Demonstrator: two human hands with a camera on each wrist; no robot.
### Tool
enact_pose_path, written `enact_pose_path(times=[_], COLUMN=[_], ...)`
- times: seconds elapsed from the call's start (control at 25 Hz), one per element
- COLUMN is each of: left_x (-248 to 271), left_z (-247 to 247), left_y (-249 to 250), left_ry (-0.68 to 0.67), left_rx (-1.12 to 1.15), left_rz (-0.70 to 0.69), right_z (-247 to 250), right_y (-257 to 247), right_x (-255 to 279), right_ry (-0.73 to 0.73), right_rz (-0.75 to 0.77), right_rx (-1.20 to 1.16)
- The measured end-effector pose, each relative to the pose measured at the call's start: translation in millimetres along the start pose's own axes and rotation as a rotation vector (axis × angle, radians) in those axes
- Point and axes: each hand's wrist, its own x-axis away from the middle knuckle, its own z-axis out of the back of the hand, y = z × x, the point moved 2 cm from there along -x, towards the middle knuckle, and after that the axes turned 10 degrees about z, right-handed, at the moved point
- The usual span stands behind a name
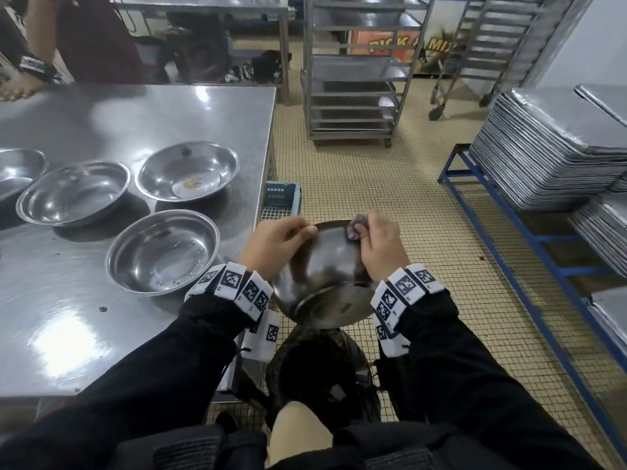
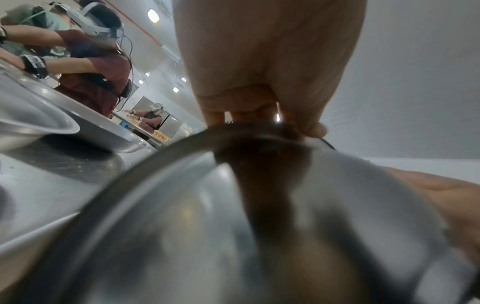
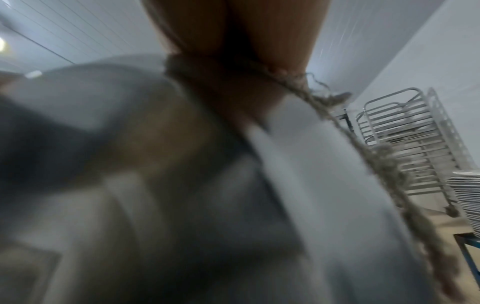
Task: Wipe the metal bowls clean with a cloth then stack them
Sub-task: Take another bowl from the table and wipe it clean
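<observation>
A metal bowl (image 1: 325,273) is held in the air to the right of the steel table (image 1: 135,113), tipped with its base towards me. My left hand (image 1: 278,242) grips its far left rim, and the left wrist view shows those fingers curled over the rim (image 2: 259,131). My right hand (image 1: 380,245) pinches a small grey-purple cloth (image 1: 356,227) against the far right rim. The frayed cloth (image 3: 384,156) runs along the blurred bowl (image 3: 182,185) in the right wrist view. Several other metal bowls lie on the table; one (image 1: 188,171) holds food residue, another (image 1: 164,252) is nearest me.
Another person's hand (image 1: 17,88) rests on the table's far left edge. A blue crate (image 1: 281,201) sits on the tiled floor beside the table. Tray racks (image 1: 353,79) stand behind. Stacked metal trays (image 1: 549,154) fill a blue frame on the right. A dark bin (image 1: 319,364) is below the bowl.
</observation>
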Motion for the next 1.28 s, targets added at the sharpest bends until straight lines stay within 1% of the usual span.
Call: enact_pose_path(times=[0.04, 0.08, 0.12, 0.2, 0.24, 0.28, 0.32, 0.4, 0.44, 0.48, 0.52, 0.56, 0.6, 0.68, 0.72, 0.76, 0.8, 0.88, 0.96, 1.0, 1.08, 1.16, 1.2, 1.28], left_x=[0, 1, 3, 5, 6, 7, 8, 9, 10, 11, 12, 12, 10, 9, 7, 7, 7, 7, 11, 13, 16, 15, 15, 12], left_z=[0, 1, 1, 3, 3, 3, 4, 4, 4, 4, 5, 6, 8, 11, 13, 14, 15, 14, 10, 9, 8, 8, 9, 12], left_y=[-3, -5, -7, -12, -15, -16, -15, -11, -8, -7, -5, -6, -9, -14, -15, -17, -18, -18, -15, -12, -5, -2, -3, -9], left_ry=[0.024, 0.055, 0.097, 0.162, 0.184, 0.211, 0.236, 0.272, 0.281, 0.282, 0.288, 0.3, 0.313, 0.332, 0.336, 0.338, 0.344, 0.368, 0.397, 0.405, 0.402, 0.402, 0.408, 0.414], left_rx=[-0.009, -0.012, -0.019, -0.019, 0.004, 0.028, 0.051, 0.078, 0.08, 0.073, 0.069, 0.082, 0.11, 0.151, 0.144, 0.126, 0.116, 0.113, 0.118, 0.126, 0.155, 0.175, 0.188, 0.219], left_rz=[-0.002, 0.004, 0.009, 0.051, 0.08, 0.102, 0.117, 0.13, 0.132, 0.134, 0.137, 0.142, 0.15, 0.162, 0.164, 0.171, 0.18, 0.212, 0.231, 0.233, 0.22, 0.211, 0.214, 0.232], right_z=[-4, -7, -8, -7, -9, -12, -18, -32, -39, -42, -42, -39, -35, -27, -23, -20, -21, -30, -45, -49, -44, -34, -30, -15], right_y=[-4, -7, -12, -21, -26, -34, -43, -57, -61, -60, -57, -54, -45, -22, -14, -12, -15, -32, -54, -63, -71, -64, -55, -35], right_x=[-1, 0, 1, 8, 15, 23, 30, 38, 36, 30, 21, 12, 5, -1, 2, 9, 15, 27, 31, 28, 12, -4, -11, -16], right_ry=[-0.012, 0.006, 0.049, 0.177, 0.24, 0.278, 0.266, 0.141, 0.088, 0.065, 0.064, 0.067, 0.069, 0.041, 0.019, 0.006, 0.002, -0.006, 0.019, 0.036, 0.035, -0.002, -0.019, -0.041], right_rz=[0.014, 0.031, 0.039, -0.005, -0.018, 0.005, 0.051, 0.152, 0.179, 0.168, 0.118, 0.035, -0.063, -0.308, -0.39, -0.413, -0.377, -0.188, 0.01, 0.047, 0.007, -0.087, -0.14, -0.263], right_rx=[-0.027, -0.069, -0.119, -0.202, -0.215, -0.191, -0.134, 0.016, 0.093, 0.15, 0.163, 0.125, 0.043, -0.233, -0.32, -0.339, -0.309, -0.165, 0.023, 0.096, 0.179, 0.171, 0.107, -0.164])
